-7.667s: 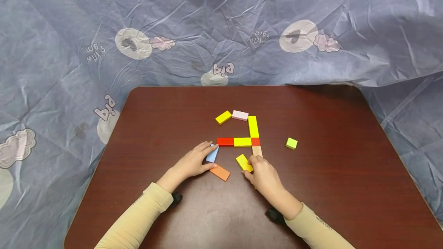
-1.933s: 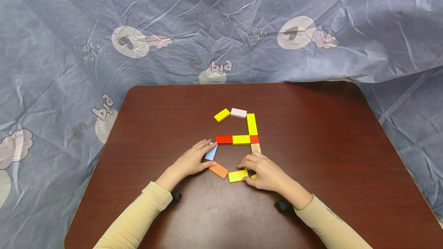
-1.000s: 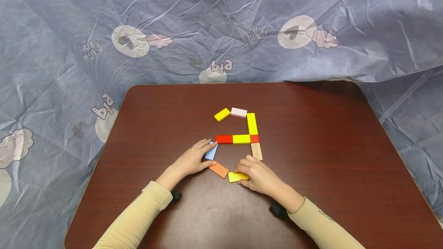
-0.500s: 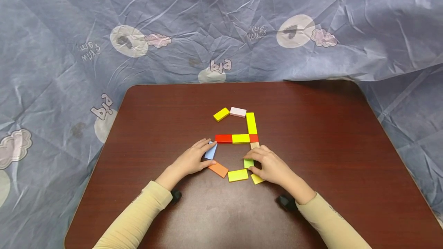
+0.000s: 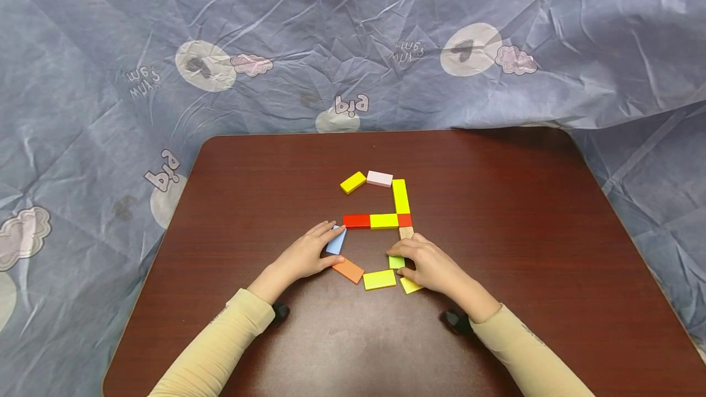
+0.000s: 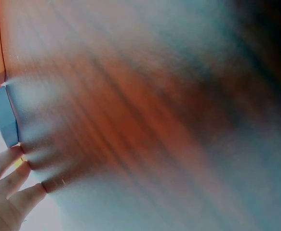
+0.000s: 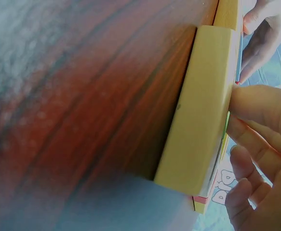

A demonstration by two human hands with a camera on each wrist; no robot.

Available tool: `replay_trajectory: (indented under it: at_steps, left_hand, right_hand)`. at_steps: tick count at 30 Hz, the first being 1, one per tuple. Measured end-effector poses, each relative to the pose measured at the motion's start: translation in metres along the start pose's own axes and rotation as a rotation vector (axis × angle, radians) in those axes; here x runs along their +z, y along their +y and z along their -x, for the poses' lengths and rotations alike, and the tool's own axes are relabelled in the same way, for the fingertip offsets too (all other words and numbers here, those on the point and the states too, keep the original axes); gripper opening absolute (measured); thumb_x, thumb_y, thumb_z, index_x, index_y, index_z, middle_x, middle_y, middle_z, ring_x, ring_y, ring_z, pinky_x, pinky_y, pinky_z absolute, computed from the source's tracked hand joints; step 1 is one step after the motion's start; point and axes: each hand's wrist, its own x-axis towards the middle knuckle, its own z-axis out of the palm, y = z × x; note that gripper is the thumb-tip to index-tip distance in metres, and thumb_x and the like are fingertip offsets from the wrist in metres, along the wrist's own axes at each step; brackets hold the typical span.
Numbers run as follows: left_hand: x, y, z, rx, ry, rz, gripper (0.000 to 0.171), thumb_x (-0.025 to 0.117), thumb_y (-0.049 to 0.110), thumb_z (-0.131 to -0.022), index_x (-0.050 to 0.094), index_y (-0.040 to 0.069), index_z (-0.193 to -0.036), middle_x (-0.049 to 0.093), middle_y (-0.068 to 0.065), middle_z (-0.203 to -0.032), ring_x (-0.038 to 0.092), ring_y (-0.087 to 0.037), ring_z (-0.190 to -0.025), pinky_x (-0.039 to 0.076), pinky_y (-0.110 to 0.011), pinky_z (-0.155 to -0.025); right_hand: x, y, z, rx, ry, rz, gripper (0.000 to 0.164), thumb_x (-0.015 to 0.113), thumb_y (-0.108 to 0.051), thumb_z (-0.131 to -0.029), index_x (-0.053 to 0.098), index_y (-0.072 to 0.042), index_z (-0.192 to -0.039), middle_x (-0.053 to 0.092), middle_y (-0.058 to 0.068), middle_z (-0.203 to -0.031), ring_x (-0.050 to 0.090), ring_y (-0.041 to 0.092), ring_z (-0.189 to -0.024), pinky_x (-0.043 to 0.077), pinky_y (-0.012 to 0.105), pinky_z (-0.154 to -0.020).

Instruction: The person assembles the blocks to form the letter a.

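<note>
My left hand (image 5: 300,256) lies with fingers outstretched on the left, its fingertips over the blue block (image 5: 335,241) and its thumb at the end of the orange block (image 5: 350,270). The left wrist view shows those fingers beside the same blue block (image 6: 4,118). My right hand (image 5: 432,263) pinches a small light green block (image 5: 396,261) between thumb and forefinger. That block sits below a bare wood block (image 5: 406,233), partly covered by the fingers. A yellow block (image 5: 379,280) lies flat beside the orange one. Another yellow block (image 5: 410,285), half hidden, is under the right palm.
Behind the hands, a red block (image 5: 356,221), a yellow-green block (image 5: 383,221) and a small red block (image 5: 405,220) form a row. Farther back are an upright-running yellow block (image 5: 401,196), a pink block (image 5: 379,179) and a tilted yellow block (image 5: 353,182). A patterned cloth (image 5: 309,48) hangs behind the table.
The green block has come from the right side to below the wood block. A yellow block now lies beside the orange one. My right hand has moved off it; the left stays put.
</note>
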Motion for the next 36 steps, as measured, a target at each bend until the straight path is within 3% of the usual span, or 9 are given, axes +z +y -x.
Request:
replay_trajectory:
  at_steps: [28,36]
  left_hand:
    - [0.001,-0.002,-0.001,-0.002,0.013,-0.003,0.070,0.072,0.039,-0.089,0.046,0.010,-0.148,0.043,-0.020,-0.152,0.037,-0.037,-0.143,0.037,-0.050,-0.113]
    - [0.000,-0.001,0.000,-0.005,0.002,-0.001,0.069,0.072,0.037,-0.089,0.047,0.010,-0.147,0.044,-0.021,-0.151,0.038,-0.038,-0.142,0.038,-0.051,-0.112]
  right_hand:
    - [0.000,-0.001,0.003,0.009,0.020,-0.016,0.035,0.078,-0.006,-0.079,0.074,-0.010,-0.113,0.072,-0.002,-0.111,0.056,0.016,-0.095,0.048,0.030,-0.081]
    - [-0.003,-0.011,0.004,0.056,0.000,-0.064,0.043,0.077,-0.014,-0.082,0.068,-0.011,-0.123,0.067,-0.002,-0.124,0.056,0.017,-0.109,0.051,0.037,-0.091]
